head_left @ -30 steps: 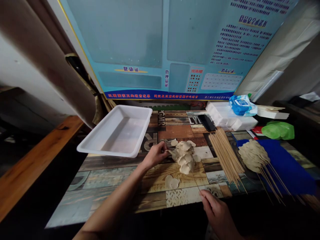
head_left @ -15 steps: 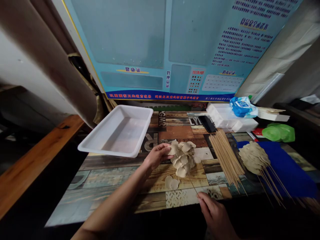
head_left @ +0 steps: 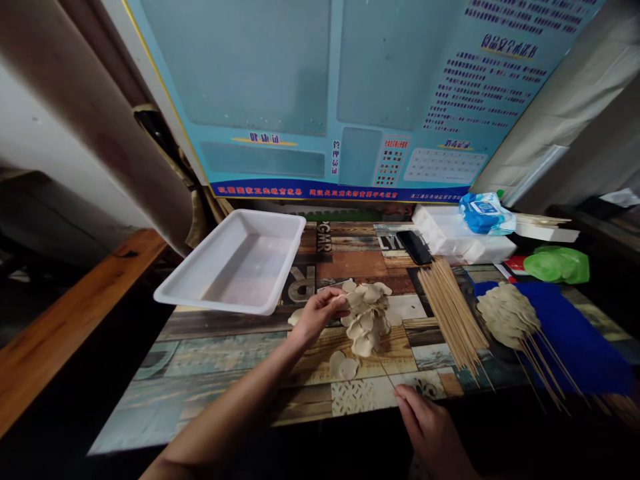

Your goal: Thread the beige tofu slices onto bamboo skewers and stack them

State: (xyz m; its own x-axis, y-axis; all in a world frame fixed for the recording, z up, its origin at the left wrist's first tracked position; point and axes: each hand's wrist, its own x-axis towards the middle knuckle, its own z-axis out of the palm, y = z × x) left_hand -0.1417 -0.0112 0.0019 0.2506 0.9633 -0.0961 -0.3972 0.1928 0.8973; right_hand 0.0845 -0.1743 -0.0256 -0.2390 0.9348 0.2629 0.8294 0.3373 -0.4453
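My left hand [head_left: 323, 312] is pinched at the left side of a loose heap of thin pale round slices [head_left: 367, 320], its fingertips on a slice at the heap's edge. Low in front, my right hand [head_left: 425, 417] grips the lower end of a thin bamboo skewer [head_left: 385, 371], whose far end runs in among the slices and is hidden there. Two or so overlapping slices [head_left: 344, 365] lie nearer me, and another slice [head_left: 295, 317] lies beside my left wrist. To the right is a bundle of bare skewers [head_left: 453, 317].
Skewers loaded with slices [head_left: 510, 315] lie on a blue cloth [head_left: 575, 340] at the right. A white plastic tub [head_left: 285, 267] stands at the back left. A phone [head_left: 414, 247], tissue packs [head_left: 463, 237] and a green plastic item [head_left: 557, 265] line the back right, below a blue notice board [head_left: 280, 190].
My left hand has shifted slightly right, closer into the heap. A slice left of my wrist now shows. My right hand and its skewer have hardly moved.
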